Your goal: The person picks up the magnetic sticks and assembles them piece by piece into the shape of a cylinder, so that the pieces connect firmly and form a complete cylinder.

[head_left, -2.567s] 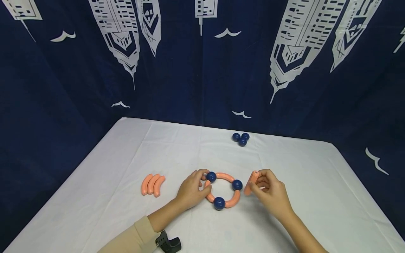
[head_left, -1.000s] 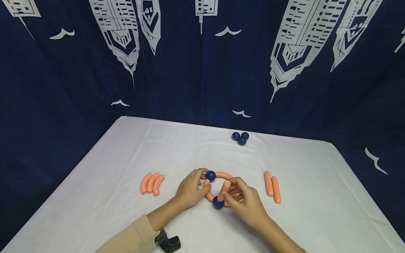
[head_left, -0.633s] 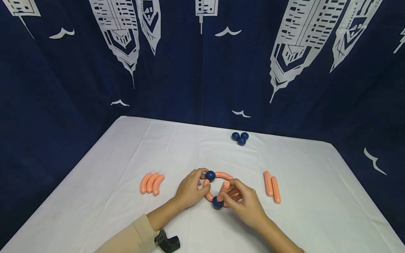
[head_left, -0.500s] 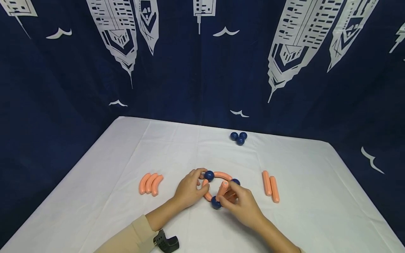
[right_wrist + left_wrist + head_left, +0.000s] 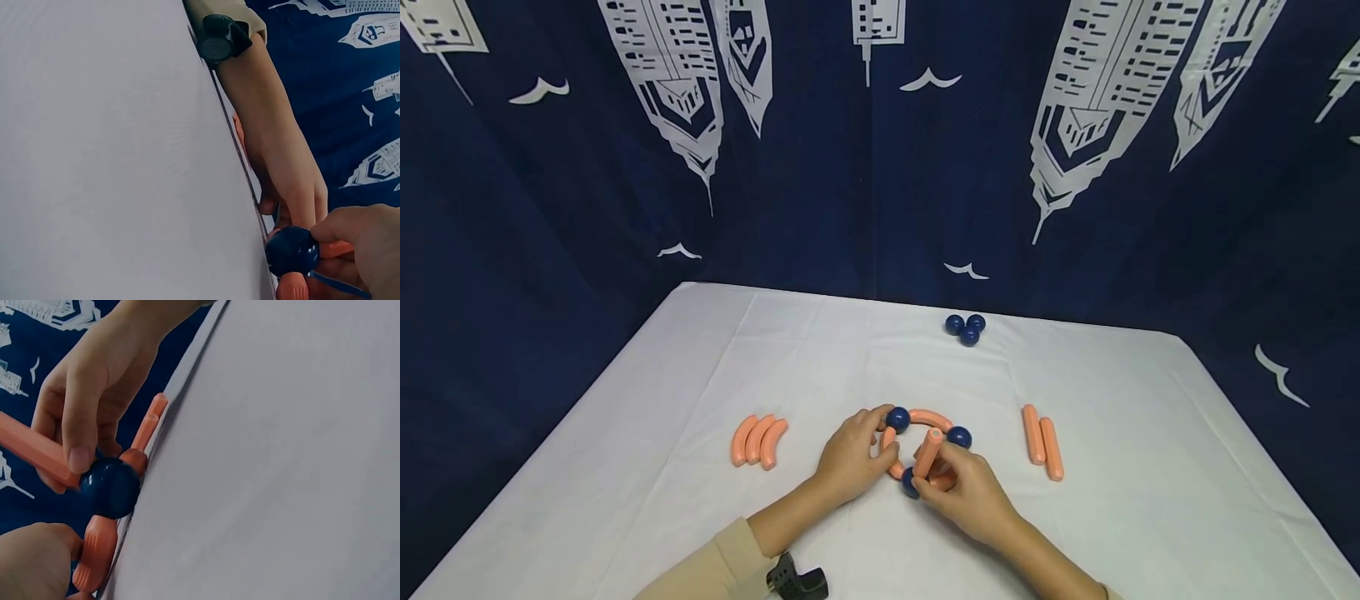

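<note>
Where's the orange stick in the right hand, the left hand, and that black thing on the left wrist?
Held orange stick [image 5: 927, 455]: head view, middle of its side.
Left hand [image 5: 850, 457]: head view, back of hand.
Black wrist device [image 5: 219, 47]: right wrist view, its round end.

Balls [image 5: 898, 419] are navy, rods [image 5: 928, 453] salmon, the backdrop [image 5: 820, 208] white-patterned navy.

From above, the head view faces forward-down; close wrist views share one blue ball [image 5: 111, 487].
</note>
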{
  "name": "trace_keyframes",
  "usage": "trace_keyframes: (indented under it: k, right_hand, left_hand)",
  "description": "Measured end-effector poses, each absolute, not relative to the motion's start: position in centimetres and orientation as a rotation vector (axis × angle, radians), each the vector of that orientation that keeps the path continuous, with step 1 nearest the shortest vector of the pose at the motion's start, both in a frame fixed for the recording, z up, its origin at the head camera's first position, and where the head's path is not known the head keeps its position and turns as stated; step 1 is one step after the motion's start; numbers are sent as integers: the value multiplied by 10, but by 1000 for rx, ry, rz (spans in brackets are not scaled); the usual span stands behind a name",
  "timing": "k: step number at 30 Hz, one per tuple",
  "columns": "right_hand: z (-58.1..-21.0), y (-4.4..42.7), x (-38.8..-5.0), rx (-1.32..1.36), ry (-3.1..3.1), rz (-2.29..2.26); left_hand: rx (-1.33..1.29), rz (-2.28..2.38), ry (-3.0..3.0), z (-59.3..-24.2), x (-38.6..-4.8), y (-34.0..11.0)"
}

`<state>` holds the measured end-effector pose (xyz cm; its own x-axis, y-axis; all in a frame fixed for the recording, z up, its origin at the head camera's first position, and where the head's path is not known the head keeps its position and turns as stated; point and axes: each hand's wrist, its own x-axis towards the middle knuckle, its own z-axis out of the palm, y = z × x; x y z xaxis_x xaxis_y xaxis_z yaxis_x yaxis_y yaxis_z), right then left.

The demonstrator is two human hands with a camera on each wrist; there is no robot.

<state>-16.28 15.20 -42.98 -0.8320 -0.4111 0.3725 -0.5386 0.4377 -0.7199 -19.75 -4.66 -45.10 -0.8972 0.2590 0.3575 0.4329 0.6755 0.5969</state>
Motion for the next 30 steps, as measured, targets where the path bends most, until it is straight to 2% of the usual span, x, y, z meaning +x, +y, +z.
trace_keyframes:
  k: [7,15,20,30]
  right_hand:
    - [-433,148,-162,811,-2474,1231]
    - [-434,149,-166,691,-2435,1133]
    - [-435,150,-166,660,-2462,1120]
    - [-434,148,-164,547,-2499,1038]
  left_hand:
    - [-584,-998,-2498,-453,-190,-40]
    - [-831,-1038,-2352,-454,-192,-40]
    - [-971,-1022,-2377,-453,-190,-40]
    - [-1070,-912,-2510,-450,-188,-41]
